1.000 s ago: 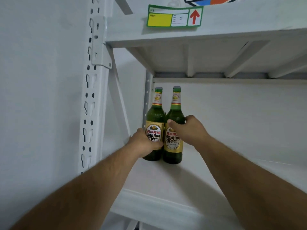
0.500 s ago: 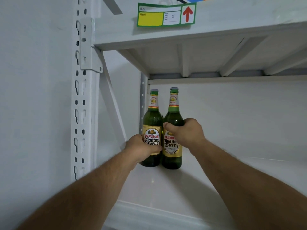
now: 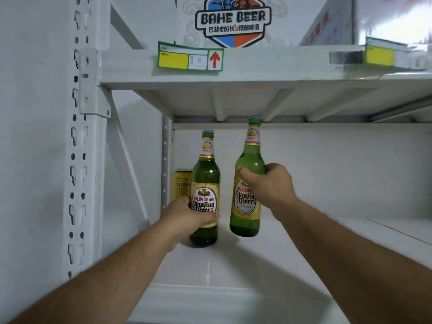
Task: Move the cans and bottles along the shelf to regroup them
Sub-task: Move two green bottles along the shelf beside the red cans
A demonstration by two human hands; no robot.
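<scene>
Bottles, two of them, green glass with gold labels, are each in a hand at the left end of the lower shelf (image 3: 233,272). The left bottle (image 3: 205,183) stands upright with its base on the shelf, and the left hand (image 3: 187,218) wraps it low, across the bottom of its label, thumb on the front. The right bottle (image 3: 248,181) is held above the shelf surface, its base clear of the board and its body leaning slightly, cap near the underside of the upper shelf (image 3: 257,64). The right hand (image 3: 266,185) grasps it around the shoulder, just above the label, thumb across the front and fingers curled behind. The two bottles are apart, with a gap of white back wall between them.

One yellow can (image 3: 181,183) stands behind and to the left of the left bottle, close to the rear upright post; the left hand covers its lower part, and whether hand and can touch cannot be told.

On the front edge of the upper shelf are two price tags: a green-bordered tag (image 3: 189,56) with a red arrow, and a blurred yellow tag (image 3: 383,53) farther right. A white carton (image 3: 233,19) printed "BAHE BEER" sits on that upper shelf.
</scene>
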